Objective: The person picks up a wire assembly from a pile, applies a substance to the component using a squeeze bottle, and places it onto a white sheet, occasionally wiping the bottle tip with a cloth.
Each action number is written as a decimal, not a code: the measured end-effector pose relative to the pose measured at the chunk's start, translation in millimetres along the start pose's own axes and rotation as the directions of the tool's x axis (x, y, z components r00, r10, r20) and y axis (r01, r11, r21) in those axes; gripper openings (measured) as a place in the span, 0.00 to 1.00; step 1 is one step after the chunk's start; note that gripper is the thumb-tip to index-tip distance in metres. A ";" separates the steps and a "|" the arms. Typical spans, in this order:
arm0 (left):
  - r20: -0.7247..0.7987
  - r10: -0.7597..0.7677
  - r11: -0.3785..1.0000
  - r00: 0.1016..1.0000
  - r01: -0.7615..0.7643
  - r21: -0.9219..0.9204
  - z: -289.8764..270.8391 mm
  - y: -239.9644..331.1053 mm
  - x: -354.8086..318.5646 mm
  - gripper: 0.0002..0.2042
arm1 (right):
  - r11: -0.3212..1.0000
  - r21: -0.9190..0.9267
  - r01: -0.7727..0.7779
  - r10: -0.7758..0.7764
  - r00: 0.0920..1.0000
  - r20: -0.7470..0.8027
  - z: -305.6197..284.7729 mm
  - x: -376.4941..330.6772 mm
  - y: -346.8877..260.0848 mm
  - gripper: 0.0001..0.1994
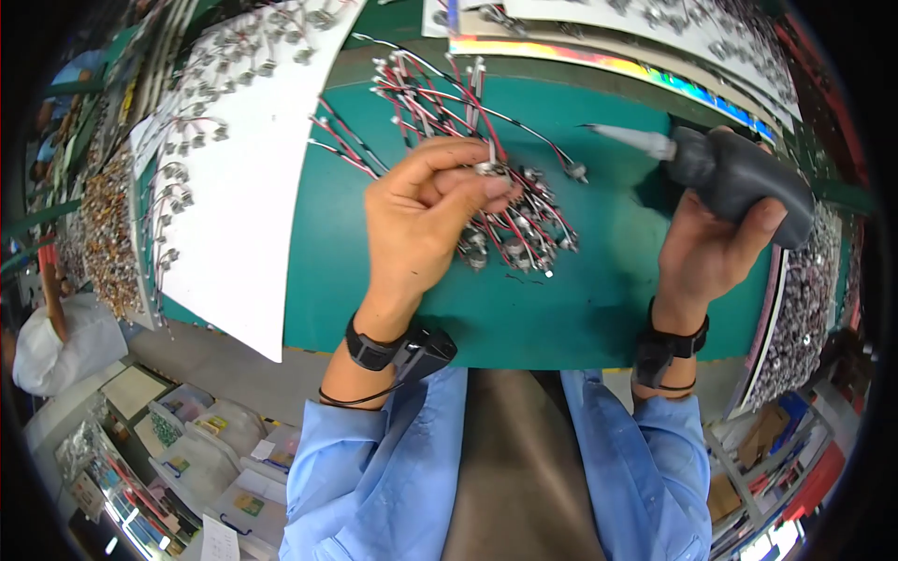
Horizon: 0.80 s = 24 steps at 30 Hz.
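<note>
My left hand (pixel 421 210) pinches a small silvery metal part (pixel 492 169) with wire leads between thumb and fingers, above the green mat. Behind and beside it lies a pile of similar wired metal parts (pixel 517 245). Their red, black and white leads (pixel 426 89) fan out toward the far side and end in small white plugs. Over the right of the mat, my right hand (pixel 706 245) is wrapped round a black squeeze bottle (pixel 748 178). The bottle is tilted on its side, its pale tapered nozzle (pixel 636 140) pointing left toward the pile, apart from the held part.
A white board (pixel 243 215) with rows of wired parts covers the left of the green mat (pixel 393 323). Another loaded board (pixel 645 37) stands at the far right. Trays of small parts (pixel 112 224) line the left edge. Clear plastic bins (pixel 201 449) sit below left, near another person's sleeve (pixel 70 341).
</note>
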<state>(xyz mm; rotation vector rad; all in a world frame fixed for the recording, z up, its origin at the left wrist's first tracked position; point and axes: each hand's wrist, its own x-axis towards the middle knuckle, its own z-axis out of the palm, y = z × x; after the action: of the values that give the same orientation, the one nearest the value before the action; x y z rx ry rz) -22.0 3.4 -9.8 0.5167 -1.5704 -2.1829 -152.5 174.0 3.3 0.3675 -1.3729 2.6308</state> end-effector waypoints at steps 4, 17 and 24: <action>0.040 -0.013 0.995 0.999 0.017 -0.094 3.0 -6.3 -3.7 0.09 | 0.921 0.292 -0.259 0.176 0.943 0.282 -31.0 19.4 -1.3 0.12; -0.083 0.200 0.979 0.976 -0.203 -0.025 -49.7 39.6 -47.0 0.09 | 0.926 0.232 -0.299 0.321 0.945 -0.066 -3.8 15.2 0.5 0.11; -0.548 0.490 0.871 0.678 -0.401 0.284 -125.1 91.4 -102.8 0.08 | 0.916 0.230 -0.329 0.345 0.938 -0.028 -8.8 14.1 4.6 0.10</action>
<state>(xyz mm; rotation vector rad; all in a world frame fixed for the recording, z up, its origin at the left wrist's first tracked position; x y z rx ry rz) 139.4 -70.0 46.3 0.7008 -1.3059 -1.3461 -168.4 179.0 -1.2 0.0646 -1.2159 3.0588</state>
